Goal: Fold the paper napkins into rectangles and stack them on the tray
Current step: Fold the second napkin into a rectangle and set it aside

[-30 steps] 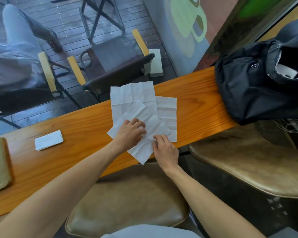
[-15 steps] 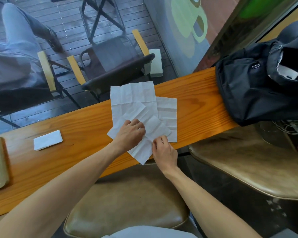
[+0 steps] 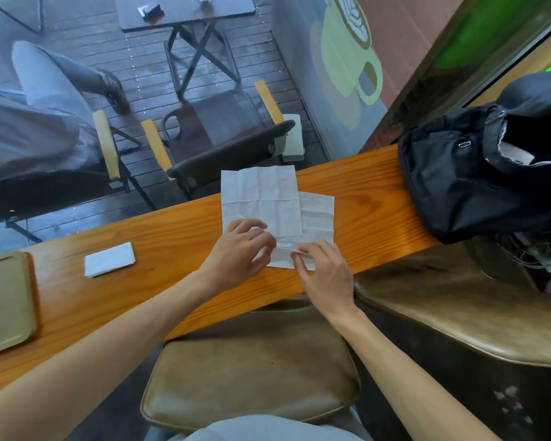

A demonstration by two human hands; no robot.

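Two unfolded white napkins lie overlapping on the wooden counter: one at the far edge, another partly under it to the right. In front of them is a third napkin, folded over into a narrow strip. My left hand presses on its left part. My right hand pinches its right end between thumb and fingers. A folded napkin rectangle lies on the counter further left. The beige tray sits at the far left edge, holding nothing visible.
A black backpack rests on the counter's right end. Brown padded stools stand below the counter's near edge. Beyond the glass are chairs, a small table and a seated person's legs.
The top napkin, which lay open and skewed under both hands, has been folded over into a narrow strip. Both hands shifted slightly away from me along with it.
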